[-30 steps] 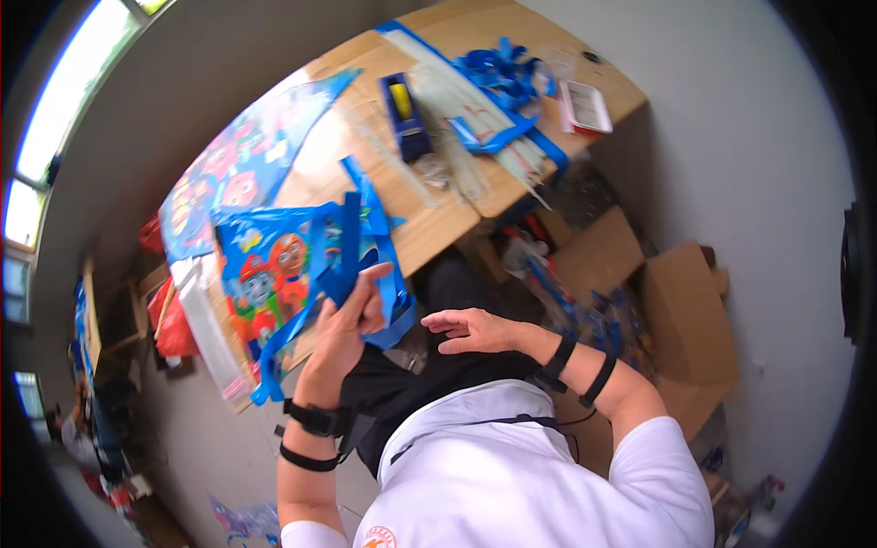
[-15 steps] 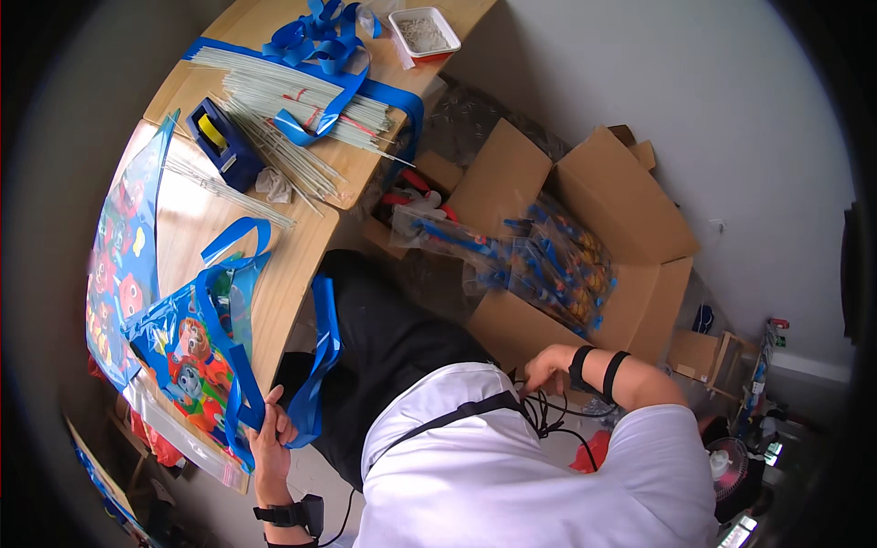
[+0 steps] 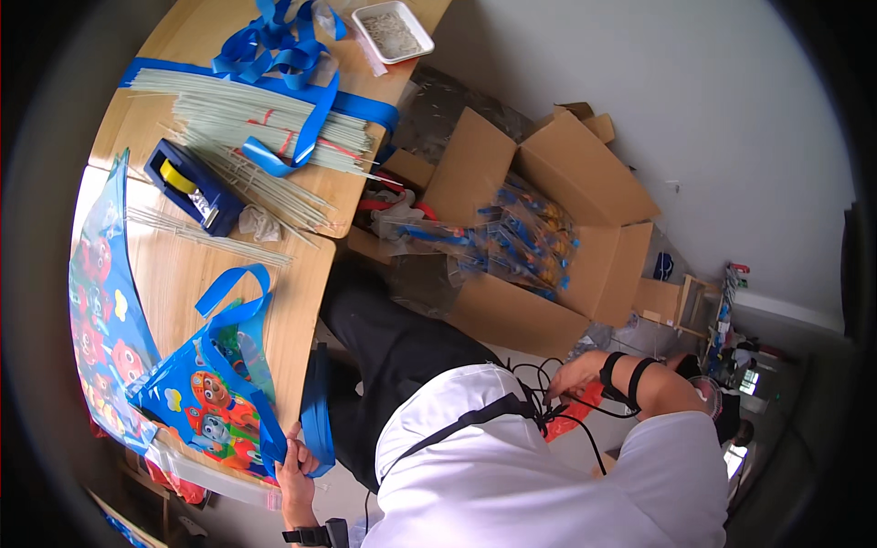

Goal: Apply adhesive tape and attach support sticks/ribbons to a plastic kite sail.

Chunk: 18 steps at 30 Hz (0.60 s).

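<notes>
At the near edge of the table, my left hand (image 3: pixel 297 461) is closed around a blue ribbon (image 3: pixel 317 416). A loop of it hangs over the edge beside my dark trousers. The ribbon runs up along a folded triangular sheet of colourful cartoon-printed film (image 3: pixel 215 402), which looks like a kite. Beside my waist on the right, the fingers of my right hand (image 3: pixel 577 373) are closed on a bunch of thin black cables (image 3: pixel 550 422). Another printed sheet (image 3: pixel 96 315) lies at the table's left side.
Bundles of thin pale rods (image 3: pixel 260 114) lie on the wooden table (image 3: pixel 174 292) near a blue tape dispenser (image 3: pixel 195 187). Farther back are tangled blue ribbon (image 3: pixel 265 55) and a white tray (image 3: pixel 393 32). An open cardboard box (image 3: pixel 585 196) on the floor holds bagged items.
My right hand has moved slightly away from my waist, with the black cables drawn out alongside. My left hand stays on the ribbon at the table edge. The whole view has shifted.
</notes>
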Available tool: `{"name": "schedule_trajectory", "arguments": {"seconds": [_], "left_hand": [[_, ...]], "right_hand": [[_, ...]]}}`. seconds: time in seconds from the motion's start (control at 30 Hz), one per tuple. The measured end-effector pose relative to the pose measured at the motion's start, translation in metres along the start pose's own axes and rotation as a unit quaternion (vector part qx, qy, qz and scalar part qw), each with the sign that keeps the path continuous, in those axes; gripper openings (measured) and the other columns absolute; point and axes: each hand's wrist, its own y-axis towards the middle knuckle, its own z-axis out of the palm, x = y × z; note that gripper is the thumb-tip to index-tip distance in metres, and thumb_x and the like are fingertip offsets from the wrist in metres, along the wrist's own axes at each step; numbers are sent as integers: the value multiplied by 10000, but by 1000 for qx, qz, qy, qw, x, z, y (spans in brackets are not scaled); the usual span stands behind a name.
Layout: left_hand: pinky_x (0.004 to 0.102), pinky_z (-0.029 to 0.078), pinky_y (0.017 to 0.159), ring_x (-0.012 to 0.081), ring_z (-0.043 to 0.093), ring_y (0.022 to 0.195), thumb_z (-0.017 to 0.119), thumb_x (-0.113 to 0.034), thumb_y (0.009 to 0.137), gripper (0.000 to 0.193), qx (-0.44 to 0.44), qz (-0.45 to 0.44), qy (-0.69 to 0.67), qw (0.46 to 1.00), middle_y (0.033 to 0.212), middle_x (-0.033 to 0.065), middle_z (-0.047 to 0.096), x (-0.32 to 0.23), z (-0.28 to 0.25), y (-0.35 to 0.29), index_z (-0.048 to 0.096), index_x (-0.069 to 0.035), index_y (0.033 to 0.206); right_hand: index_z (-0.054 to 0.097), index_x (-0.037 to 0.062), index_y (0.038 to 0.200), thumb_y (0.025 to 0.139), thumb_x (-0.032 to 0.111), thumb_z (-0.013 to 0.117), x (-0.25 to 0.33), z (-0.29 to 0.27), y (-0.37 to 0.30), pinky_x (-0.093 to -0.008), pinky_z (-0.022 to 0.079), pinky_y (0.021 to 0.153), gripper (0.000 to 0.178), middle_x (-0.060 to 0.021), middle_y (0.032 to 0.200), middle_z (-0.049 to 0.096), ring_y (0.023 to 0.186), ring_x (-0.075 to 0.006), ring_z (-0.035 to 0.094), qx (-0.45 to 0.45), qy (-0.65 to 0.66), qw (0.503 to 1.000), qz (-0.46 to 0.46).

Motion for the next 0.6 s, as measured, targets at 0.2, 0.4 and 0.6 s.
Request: {"name": "schedule_trajectory", "arguments": {"seconds": [0.2,0.4,0.6], "left_hand": [[220,277,501,38,320,507,505,-234,1008,330,11,13,26,1000,664,-52,392,16,12,8,553,-7,1244],[221,258,502,39,290,520,517,-247,1004,367,-10,81,35,996,673,-59,362,57,13,35,534,-2,1277],[219,260,507,39,300,524,507,-257,1011,404,-43,103,19,994,691,-55,377,85,10,2,481,-1,1323]], "right_hand": [[687,56,1093,919,212,587,28,-44,-44,-241,356,492,254,46,584,487,548,-62,461,-87,94,971,-202],[722,2,837,802,117,564,69,-59,80,-401,473,538,199,-191,682,648,646,-311,645,-356,-228,840,-339],[764,117,926,806,159,598,-36,-108,163,-450,533,801,209,-127,1008,715,955,-312,679,-436,-415,798,-21]]}}
